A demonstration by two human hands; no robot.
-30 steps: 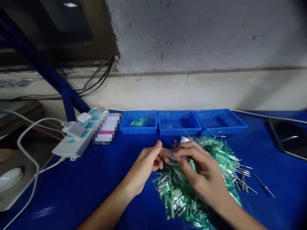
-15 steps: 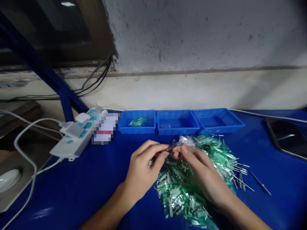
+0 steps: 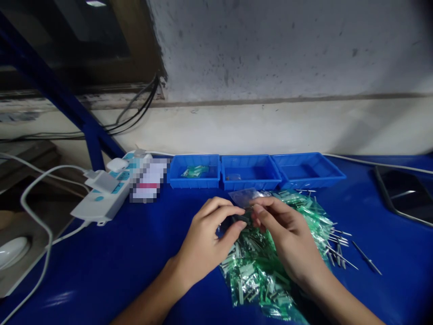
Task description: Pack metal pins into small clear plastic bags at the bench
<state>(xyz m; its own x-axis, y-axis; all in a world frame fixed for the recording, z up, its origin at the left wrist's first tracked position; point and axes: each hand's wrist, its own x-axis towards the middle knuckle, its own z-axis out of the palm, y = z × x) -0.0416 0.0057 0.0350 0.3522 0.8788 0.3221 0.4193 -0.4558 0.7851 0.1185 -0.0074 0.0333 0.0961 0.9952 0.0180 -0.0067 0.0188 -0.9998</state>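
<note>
My left hand (image 3: 208,239) is curled above the left side of a pile of small green-tinted plastic packets (image 3: 257,275). Its thumb and index fingertip are slightly apart, and a small shiny bit shows inside the curled fingers, too hidden to name. Close by on the right, my right hand (image 3: 287,232) pinches with thumb and fingers at the edge of a clear plastic bag (image 3: 242,197). The bag spreads out flat beyond the fingertips. Pale strips and metal pins show through the green packets. Loose metal pins (image 3: 340,248) lie at the pile's right.
Three blue trays (image 3: 194,183) stand in a row against the wall; the left one holds green packets, the middle one a small clear packet. A white power strip (image 3: 101,203) with plugs and cables is at left. A dark phone (image 3: 406,192) lies at right.
My left hand has shifted slightly right, and its thumb and index finger have parted. My right fingertips have drawn away a little, and the clear bag now shows spread beyond them.
</note>
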